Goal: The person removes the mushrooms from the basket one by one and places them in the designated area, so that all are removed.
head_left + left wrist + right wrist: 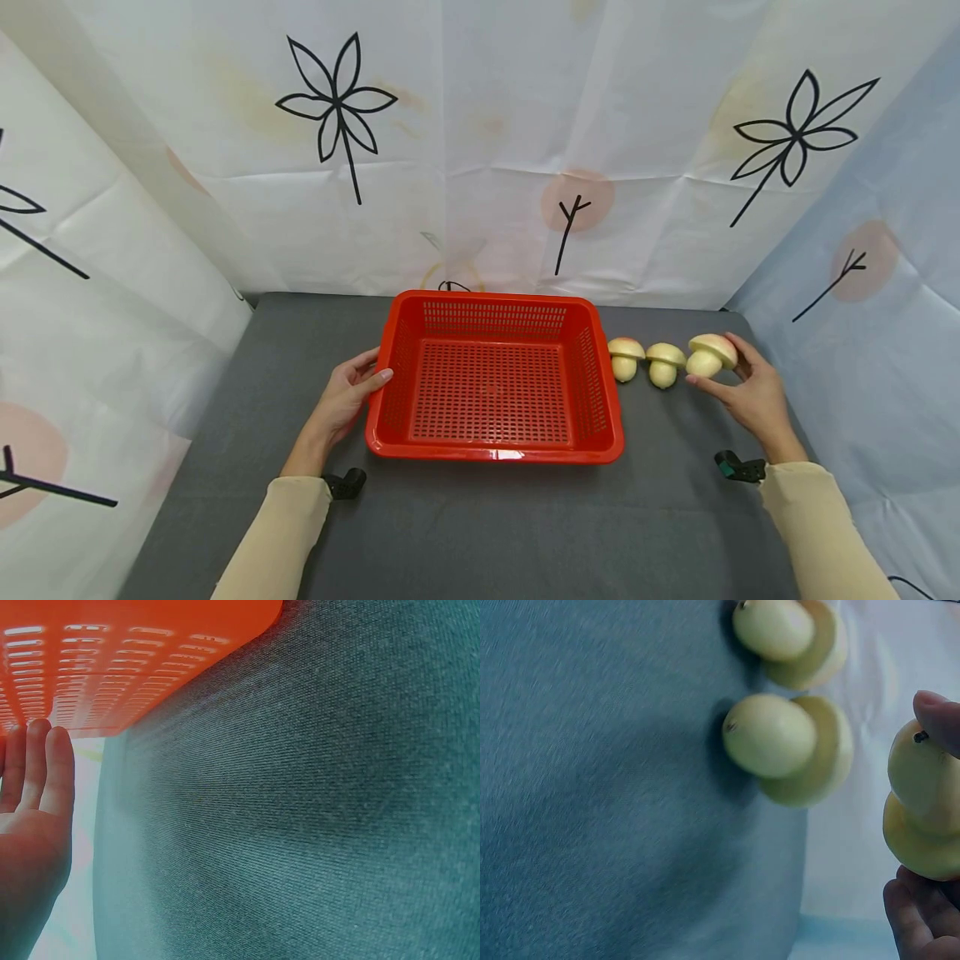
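Observation:
A red plastic basket (pixel 491 450) with slotted walls stands in the middle of the grey table. At its left side my left hand (pixel 347 396) holds the rim, thumb on top and the other fingers against the outer wall (pixel 112 682). My right hand (pixel 757 396) grips a toy mushroom (pixel 707 360) between thumb and fingers, to the right of the basket. In the right wrist view this mushroom (pixel 922 787) appears raised off the table, its stem facing the camera. Two more toy mushrooms, one beside the basket (pixel 625 367) and another (pixel 663 367) nearer my right hand, lie on the table.
The grey table (pixel 525 533) extends in front of the basket and to both sides. White cloth with printed leaves (pixel 487 150) hangs behind it and along the left and right. A thin black cable (pixel 453 285) shows behind the basket.

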Motion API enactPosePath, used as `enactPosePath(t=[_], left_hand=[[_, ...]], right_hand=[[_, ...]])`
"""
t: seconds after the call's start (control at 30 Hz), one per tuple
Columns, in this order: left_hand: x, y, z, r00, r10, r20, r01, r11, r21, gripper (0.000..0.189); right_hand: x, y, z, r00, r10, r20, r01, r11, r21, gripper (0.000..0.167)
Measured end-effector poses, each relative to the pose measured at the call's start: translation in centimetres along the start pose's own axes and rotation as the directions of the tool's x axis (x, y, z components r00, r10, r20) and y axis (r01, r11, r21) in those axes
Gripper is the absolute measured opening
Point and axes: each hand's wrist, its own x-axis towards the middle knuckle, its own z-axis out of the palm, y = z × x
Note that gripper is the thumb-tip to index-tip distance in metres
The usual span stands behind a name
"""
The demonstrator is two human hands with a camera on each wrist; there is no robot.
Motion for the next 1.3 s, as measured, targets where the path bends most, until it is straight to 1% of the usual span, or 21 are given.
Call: enactPosePath(t=[0.3, 0.47, 0.63, 0.77, 1.07, 1.3], left_hand=[[0.0, 0.0, 0.0, 1.000, 0.003, 0.001, -0.003, 1.000, 0.005, 0.065], [0.0, 0.1, 0.0, 1.000, -0.003, -0.003, 0.003, 1.000, 0.001, 0.064], [0.0, 0.1, 0.1, 1.000, -0.005, -0.003, 0.005, 1.000, -0.001, 0.065], [0.0, 0.1, 0.1, 1.000, -0.003, -0.001, 0.003, 1.000, 0.000, 0.065], [0.0, 0.1, 0.1, 1.000, -0.001, -0.001, 0.001, 1.000, -0.003, 0.064], [0.0, 0.1, 0.1, 1.000, 0.001, 0.001, -0.001, 1.000, -0.008, 0.064]], right_hand=[[0.2, 2.0, 0.0, 0.999, 0.033, 0.018, -0.032, 0.998, -0.047, 0.097], [0.6, 3.4, 0.6, 0.997, 0.071, 0.024, -0.068, 0.994, -0.089, 0.098], [0.9, 4.6, 1.0, 0.994, 0.097, 0.054, -0.090, 0.990, -0.110, 0.099], [1.1, 5.1, 1.1, 0.990, 0.108, 0.086, -0.096, 0.987, -0.125, 0.099], [2.2, 5.7, 1.5, 0.990, 0.094, 0.109, -0.072, 0.979, -0.190, 0.097], [2.9, 5.6, 1.3, 0.983, 0.076, 0.168, -0.038, 0.975, -0.220, 0.098]])
